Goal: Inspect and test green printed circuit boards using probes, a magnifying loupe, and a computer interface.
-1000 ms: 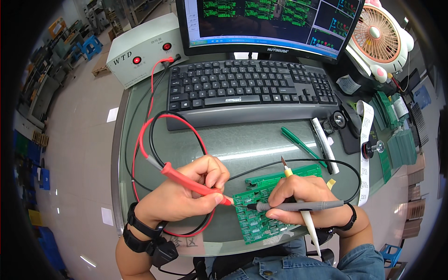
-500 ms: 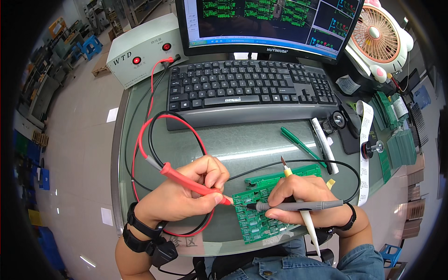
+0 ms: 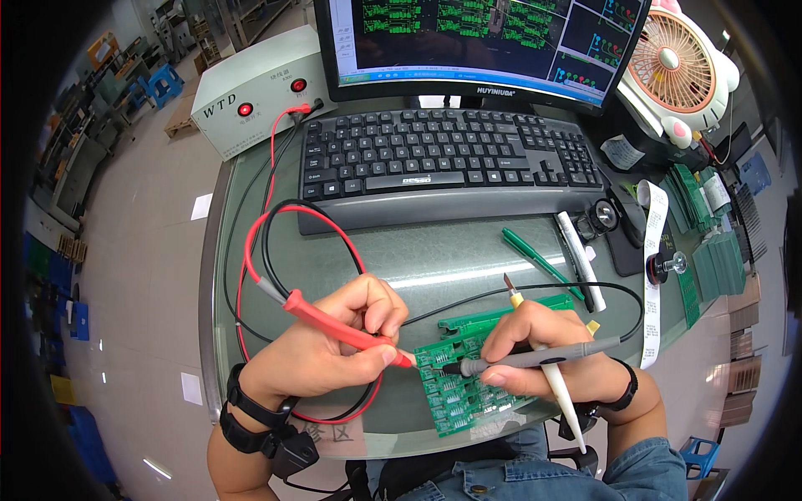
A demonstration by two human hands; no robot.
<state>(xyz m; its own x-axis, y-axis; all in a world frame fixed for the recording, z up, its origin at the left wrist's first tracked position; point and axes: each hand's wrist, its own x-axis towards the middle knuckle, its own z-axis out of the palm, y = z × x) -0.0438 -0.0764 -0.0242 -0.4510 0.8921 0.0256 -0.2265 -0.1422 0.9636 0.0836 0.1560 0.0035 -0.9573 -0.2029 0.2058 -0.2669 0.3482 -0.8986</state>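
My left hand (image 3: 338, 338) is closed around a red test probe (image 3: 334, 324), its tip at the left edge of a green circuit board panel (image 3: 455, 409). Between the fingers of my right hand (image 3: 551, 346) is a grey test probe (image 3: 535, 357), whose dark tip points left onto the same panel, close to the red one. That hand also carries a white-handled tool with a brown pointed tip (image 3: 561, 397), lying crosswise under the grey probe. Exact contact of the probe tips with the board is too small to make out.
Behind the hands lie a green pen (image 3: 539, 260), a white marker (image 3: 582, 259) and a black keyboard (image 3: 451, 159). A white box with red lights (image 3: 259, 92) feeds the red and black leads. A monitor (image 3: 484, 50), a fan (image 3: 672, 67) and stacked green boards (image 3: 720, 263) stand around.
The grey probe's rear end has tilted upward, and the white-handled tool has swung slightly to the right with my right hand. My left hand has shifted only a little leftward.
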